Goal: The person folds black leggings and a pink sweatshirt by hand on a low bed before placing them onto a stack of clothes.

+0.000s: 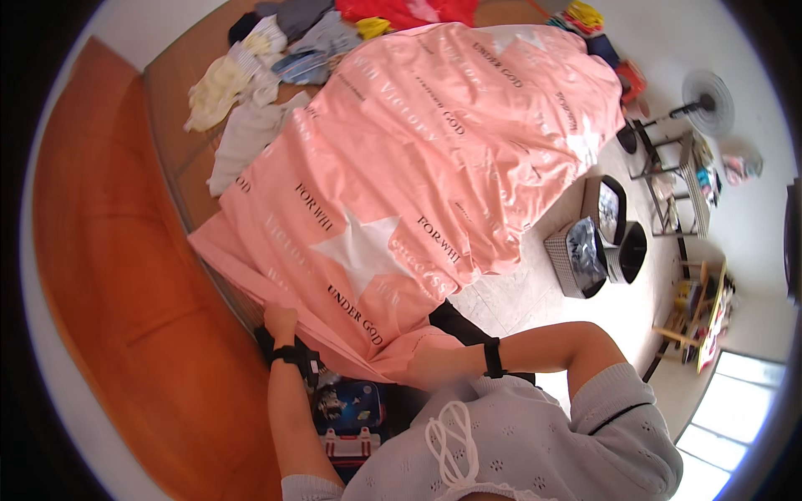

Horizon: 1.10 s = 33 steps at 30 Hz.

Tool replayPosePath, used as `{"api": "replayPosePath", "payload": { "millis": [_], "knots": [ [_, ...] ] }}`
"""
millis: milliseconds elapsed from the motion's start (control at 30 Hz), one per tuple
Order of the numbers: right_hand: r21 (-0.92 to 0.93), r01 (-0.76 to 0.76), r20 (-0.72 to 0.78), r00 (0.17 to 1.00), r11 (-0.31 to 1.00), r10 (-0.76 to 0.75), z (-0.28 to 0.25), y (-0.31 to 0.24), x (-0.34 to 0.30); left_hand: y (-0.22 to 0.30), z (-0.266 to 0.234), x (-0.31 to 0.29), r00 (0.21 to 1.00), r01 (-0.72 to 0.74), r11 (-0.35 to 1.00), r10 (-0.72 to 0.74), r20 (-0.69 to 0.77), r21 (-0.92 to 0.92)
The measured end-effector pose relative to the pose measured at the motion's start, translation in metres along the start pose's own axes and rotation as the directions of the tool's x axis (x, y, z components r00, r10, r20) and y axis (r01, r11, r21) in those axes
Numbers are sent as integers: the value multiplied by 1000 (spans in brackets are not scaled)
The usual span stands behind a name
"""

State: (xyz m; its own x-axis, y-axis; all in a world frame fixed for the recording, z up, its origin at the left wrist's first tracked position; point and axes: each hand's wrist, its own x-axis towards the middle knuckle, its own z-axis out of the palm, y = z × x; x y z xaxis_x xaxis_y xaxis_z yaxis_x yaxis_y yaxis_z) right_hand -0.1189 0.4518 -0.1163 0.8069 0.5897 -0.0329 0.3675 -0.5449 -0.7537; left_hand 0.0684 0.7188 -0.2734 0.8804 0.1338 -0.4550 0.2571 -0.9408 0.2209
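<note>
A large pink bed sheet (pixel 359 200), printed with white stars and lettering, spreads in front of me over a brown surface. Its near part is folded into layers, and creases run through its right side. My left hand (pixel 281 321) is closed on the folded near-left edge. Closer to my body, my right hand (pixel 434 365) grips the near edge bunched at my waist; its fingers are partly covered by the cloth. Black bands circle both wrists.
Clothes (pixel 251 75) lie in a pile at the far left, with red cloth (pixel 409 12) behind the sheet. An orange-brown sofa (pixel 109 275) runs along the left. Baskets (pixel 576 259), a fan (pixel 708 102) and a wooden shelf (pixel 697 309) stand at right. A dark-blue case (pixel 355 403) sits below.
</note>
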Motion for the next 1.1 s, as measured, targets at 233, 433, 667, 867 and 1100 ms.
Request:
{"api": "replayPosePath", "payload": {
  "millis": [233, 433, 667, 867, 1100],
  "knots": [
    [144, -30, -45, 998, 989, 37, 27, -13, 1, -66, 42, 75, 969, 244, 723, -161, 186, -646],
    [595, -503, 313, 863, 627, 396, -73, -52, -14, -52, -20, 90, 907, 416, 246, -49, 417, -876],
    [761, 9, -111, 987, 649, 117, -68, -12, -40, -33, -89, 82, 979, -6, 574, 168, 111, -819],
    [709, 30, -287, 925, 704, 249, -164, 46, -170, 234, -168, 38, 974, -210, 163, 126, -191, -964],
    [521, 81, -609, 733, 850, 303, -307, 85, -411, 606, -175, -123, 707, -707, 207, 184, -683, -676]
  ]
}}
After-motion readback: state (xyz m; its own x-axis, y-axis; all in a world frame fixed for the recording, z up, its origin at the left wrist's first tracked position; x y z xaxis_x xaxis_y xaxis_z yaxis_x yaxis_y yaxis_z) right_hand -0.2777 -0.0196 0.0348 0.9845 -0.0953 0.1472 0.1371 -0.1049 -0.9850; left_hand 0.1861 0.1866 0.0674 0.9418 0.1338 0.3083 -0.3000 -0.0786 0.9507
